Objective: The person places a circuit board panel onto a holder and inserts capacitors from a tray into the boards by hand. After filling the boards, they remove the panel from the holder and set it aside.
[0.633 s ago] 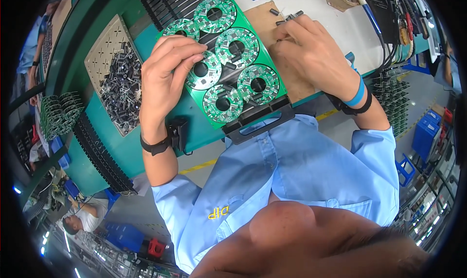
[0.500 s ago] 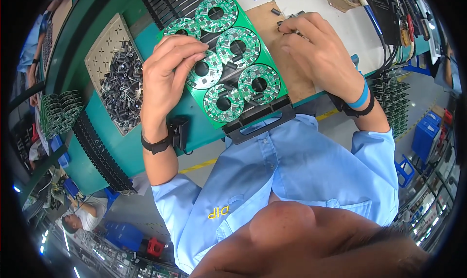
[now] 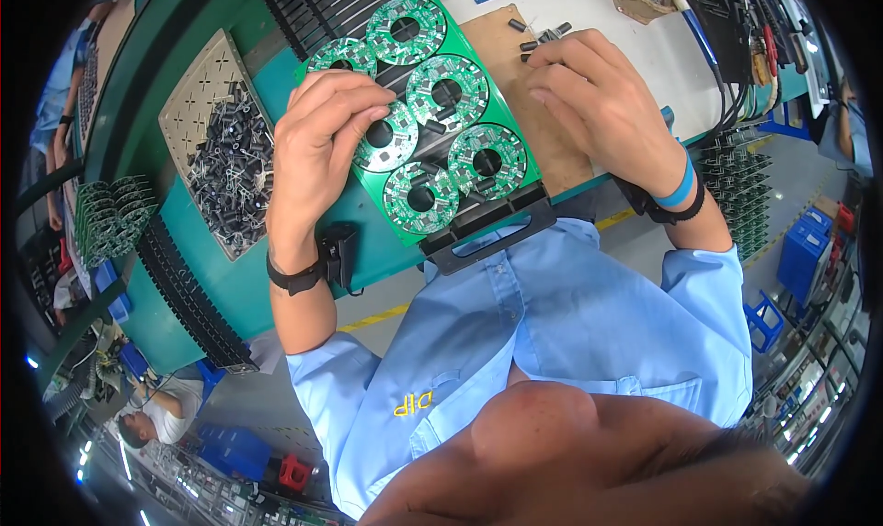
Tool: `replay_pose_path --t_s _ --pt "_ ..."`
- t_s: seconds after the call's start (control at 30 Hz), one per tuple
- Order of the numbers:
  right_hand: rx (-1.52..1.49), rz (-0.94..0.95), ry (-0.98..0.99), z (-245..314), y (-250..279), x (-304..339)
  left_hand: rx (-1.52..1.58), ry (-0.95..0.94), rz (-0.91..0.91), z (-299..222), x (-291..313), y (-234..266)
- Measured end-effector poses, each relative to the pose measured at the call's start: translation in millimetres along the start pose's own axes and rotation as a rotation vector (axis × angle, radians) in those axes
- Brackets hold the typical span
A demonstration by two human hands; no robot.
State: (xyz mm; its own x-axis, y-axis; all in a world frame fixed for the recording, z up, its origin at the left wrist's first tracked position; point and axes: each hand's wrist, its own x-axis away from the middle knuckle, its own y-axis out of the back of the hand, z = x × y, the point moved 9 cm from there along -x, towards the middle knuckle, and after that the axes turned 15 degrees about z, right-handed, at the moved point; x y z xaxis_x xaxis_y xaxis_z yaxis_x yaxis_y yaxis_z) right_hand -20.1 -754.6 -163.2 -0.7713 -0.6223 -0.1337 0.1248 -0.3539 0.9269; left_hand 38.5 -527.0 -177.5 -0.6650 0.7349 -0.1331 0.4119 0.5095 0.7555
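A green panel of round circuit boards (image 3: 448, 90), each ring-shaped with a hole in its middle, lies in a black carrier (image 3: 487, 217) in front of me. Several black cylindrical capacitors (image 3: 432, 126) lie on the panel. Over its left edge, my left hand (image 3: 317, 131) has thumb and forefinger pinched together; anything between them is hidden. To the right, my right hand (image 3: 598, 98) is curled above a brown board (image 3: 563, 158), fingertips bent inward, and whatever they hold cannot be seen. Just beyond those fingers lie several loose black capacitors (image 3: 552, 35) with thin leads.
On the left, a beige tray (image 3: 189, 98) holds a heap of black capacitors (image 3: 230, 167). A black slotted strip (image 3: 189, 291) runs along the green bench (image 3: 152, 319). Cables and hand tools (image 3: 768, 57) crowd the back right. Stacked green boards (image 3: 736, 195) stand beyond my right forearm.
My right hand has drawn slightly back from the loose capacitors, so more of them show. The left hand stays nearly in place with its pinch.
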Motion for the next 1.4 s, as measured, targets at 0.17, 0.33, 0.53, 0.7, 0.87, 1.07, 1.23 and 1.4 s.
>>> replay_pose_path --t_s 0.17,0.33,0.53,0.7,0.87,1.07,1.23,1.4 --pt "-0.016 0.002 0.0 2 0 -2 -0.038 -0.009 0.038 -1 -1 -4" --pt "-0.022 -0.013 0.003 3 2 -4 -0.05 0.006 0.056 -1 -2 -5" --pt "-0.022 -0.005 -0.003 3 2 -6 -0.065 0.007 0.059 0 -3 -7" --pt "-0.107 -0.033 -0.007 4 8 -8 -0.081 -0.011 0.053 -1 -2 -8" --pt "-0.241 -0.013 -0.026 3 10 -11 -0.145 -0.021 0.048 -10 1 -9" --pt "-0.224 -0.082 0.034 13 26 -23 -0.157 -0.067 0.016 -15 0 -6" --pt "-0.302 -0.047 0.027 13 23 -33 -0.09 -0.044 -0.063 -9 3 -5" --pt "-0.241 -0.051 0.141 20 25 -54 -0.124 -0.049 -0.074 -12 2 -9"
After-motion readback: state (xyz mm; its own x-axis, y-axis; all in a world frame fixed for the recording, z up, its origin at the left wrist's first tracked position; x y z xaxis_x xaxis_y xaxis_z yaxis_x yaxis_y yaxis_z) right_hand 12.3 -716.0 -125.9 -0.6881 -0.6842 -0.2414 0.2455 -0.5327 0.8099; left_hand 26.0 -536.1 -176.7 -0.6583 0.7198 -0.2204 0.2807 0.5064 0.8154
